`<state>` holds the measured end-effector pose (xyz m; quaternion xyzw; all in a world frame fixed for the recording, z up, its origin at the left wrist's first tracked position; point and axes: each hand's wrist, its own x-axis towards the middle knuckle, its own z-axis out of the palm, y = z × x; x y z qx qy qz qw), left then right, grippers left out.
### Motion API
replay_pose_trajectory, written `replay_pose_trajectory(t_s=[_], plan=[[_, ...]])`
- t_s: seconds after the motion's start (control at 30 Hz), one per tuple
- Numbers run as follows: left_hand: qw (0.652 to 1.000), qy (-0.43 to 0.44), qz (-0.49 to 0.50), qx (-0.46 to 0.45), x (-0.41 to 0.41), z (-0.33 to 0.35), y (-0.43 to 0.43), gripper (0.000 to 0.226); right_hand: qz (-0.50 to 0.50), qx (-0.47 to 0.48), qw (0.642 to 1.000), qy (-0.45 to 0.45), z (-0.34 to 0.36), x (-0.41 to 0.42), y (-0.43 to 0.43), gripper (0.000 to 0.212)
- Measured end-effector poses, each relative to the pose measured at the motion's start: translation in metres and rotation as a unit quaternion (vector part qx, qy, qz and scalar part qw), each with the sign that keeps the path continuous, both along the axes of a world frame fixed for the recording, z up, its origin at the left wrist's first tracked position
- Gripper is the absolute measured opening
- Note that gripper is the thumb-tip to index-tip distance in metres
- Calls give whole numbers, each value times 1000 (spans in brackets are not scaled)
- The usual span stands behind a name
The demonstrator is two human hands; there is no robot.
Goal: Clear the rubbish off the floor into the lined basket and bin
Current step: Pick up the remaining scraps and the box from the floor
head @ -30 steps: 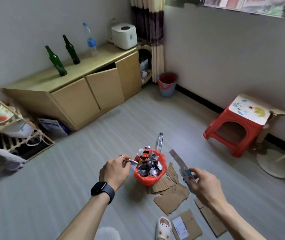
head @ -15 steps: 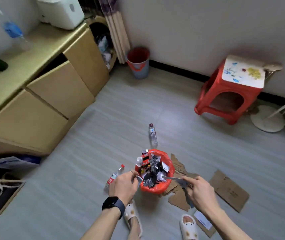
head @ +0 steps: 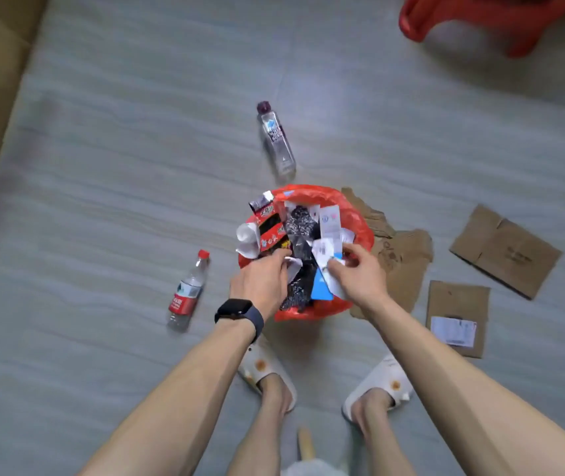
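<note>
**Card held over the full red-lined basket point(head: 360, 218)**

My right hand point(head: 356, 274) pinches a blue-and-white card point(head: 322, 288) over the heaped wrappers in the basket, which stands on the grey floor point(head: 102, 166) just ahead of my slippers point(head: 377, 383). My left hand point(head: 260, 283) curls its fingers in at the near left rim; what they grip I cannot tell. A red-label bottle point(head: 188, 293) lies to the left and a purple-cap bottle point(head: 277, 142) beyond. Cardboard pieces point(head: 504, 252) lie to the right.

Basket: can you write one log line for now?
basket: heaped | left hand: on rubbish, grip unclear | right hand: pinches papers | floor: two bottles, cardboard
</note>
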<state>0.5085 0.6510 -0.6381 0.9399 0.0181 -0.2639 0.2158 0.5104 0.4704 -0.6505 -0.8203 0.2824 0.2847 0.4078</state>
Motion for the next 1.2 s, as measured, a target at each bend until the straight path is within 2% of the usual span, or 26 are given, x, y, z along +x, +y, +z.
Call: replay_pose_trajectory(t_s=[0.07, 0.13, 0.2, 0.27, 0.33, 0.43, 0.57, 0.67, 0.77, 0.8, 0.93, 1.0, 1.2], plan=[[998, -29, -57, 23, -8, -31, -2, 45, -1, 9, 1000, 9, -33, -3, 4, 49], [985, -120, -110, 55, -16, -50, -2, 56, 17, -41, 999, 0, -52, -12, 3, 52], [968, -200, -140, 54, -17, -59, -4, 68, 23, -73, 996, -49, -56, -26, -4, 47], [956, -228, -170, 67, -6, -71, -13, 81, 48, -104, 988, -104, -58, -36, -17, 47], [953, -216, -179, 117, 9, -82, -22, 91, 92, -139, 976, -143, -59, -41, -29, 50], [968, -157, -131, 145, 26, -103, -35, 101, 111, -163, 969, -146, -70, -38, -47, 64], [963, -170, -141, 156, 16, -127, -58, 99, 96, -96, 984, -119, -92, -24, -52, 78], [956, -191, -173, 144, 3, -143, -64, 98, 95, -45, 989, -102, -111, -18, -49, 70], [930, -225, -267, 112, -9, -159, -57, 90, 82, -27, 988, -127, -119, -17, -44, 64], [927, -213, -290, 101, -13, -170, -59, 87, 82, -23, 988, -131, -125, -19, -46, 63], [949, -147, -258, 105, 2, -188, -64, 90, 114, -18, 982, -151, -129, -21, -51, 60], [947, -137, -267, 116, 12, -199, -65, 92, 127, -16, 978, -166, -133, -21, -54, 59], [940, -163, -277, 117, 21, -238, -60, 88, 105, 2, 973, -208, -145, -24, -52, 58]])
